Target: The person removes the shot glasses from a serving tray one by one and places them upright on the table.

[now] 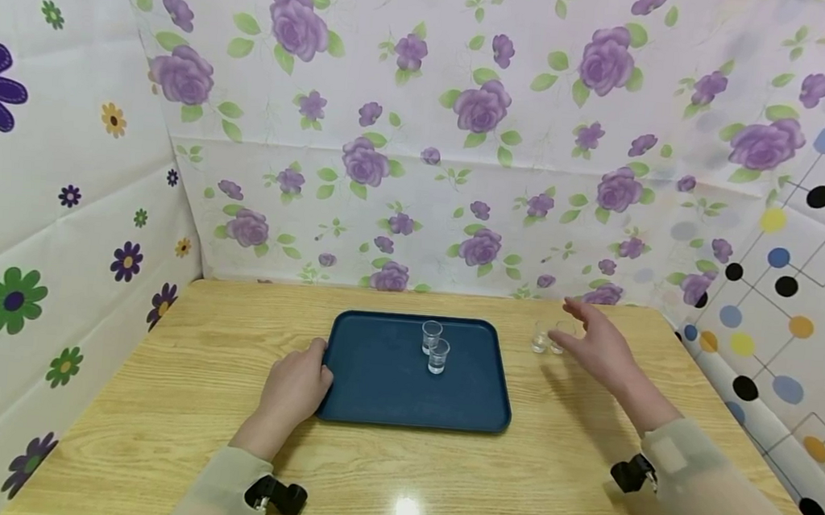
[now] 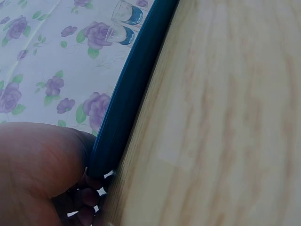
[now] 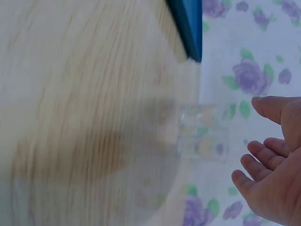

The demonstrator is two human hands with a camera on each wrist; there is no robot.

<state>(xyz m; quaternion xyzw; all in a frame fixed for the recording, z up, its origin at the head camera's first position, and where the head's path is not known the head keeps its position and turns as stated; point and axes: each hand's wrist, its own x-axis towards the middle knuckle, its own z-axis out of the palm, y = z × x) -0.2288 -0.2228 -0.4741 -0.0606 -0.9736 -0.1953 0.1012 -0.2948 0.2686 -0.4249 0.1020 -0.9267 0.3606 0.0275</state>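
Note:
A dark blue tray lies on the table, and my left hand grips its left edge. In the left wrist view, the thumb side of the hand is against the tray rim with the fingers curled below. Two clear shot glasses stand close together on the tray, a front one and a back one. My right hand hovers beside two more shot glasses right of the tray. Its fingers are spread, and a gap separates them from the glasses in the right wrist view.
The wooden table carries the tray and glasses. A rose-patterned cloth hangs behind its far edge. Flowered cloth hangs on the left, and dotted cloth on the right.

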